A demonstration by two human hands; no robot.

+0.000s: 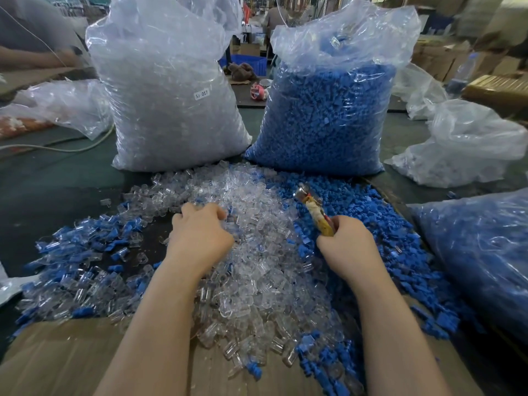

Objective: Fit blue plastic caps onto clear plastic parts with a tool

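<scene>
1. Blue caps [380, 224] lie in a loose heap on the right side of the table [57, 184], running from the foot of the bag of blue caps [328, 115] down toward the near edge.
2. Clear parts [257, 270] are heaped in the middle, directly between my two hands and spilling onto the cardboard sheet [57, 355] at the near edge.
3. My left hand [200, 232] rests knuckles-up on the clear heap, fingers curled down into the parts; I cannot tell whether it pinches one.
4. My right hand [348, 247] has its fingers wrapped round the tool [314, 212], whose yellowish handle sticks up and away from the fist, its metal tip over the border where clear parts meet blue caps.
5. Blue caps lie just right of and below the right fist; none is visibly in it.
6. A mix of capped and loose pieces [77, 252] spreads to the left of my left hand.
7. The bag of clear parts [171, 90] stands at the far side, left of the blue bag.
</scene>
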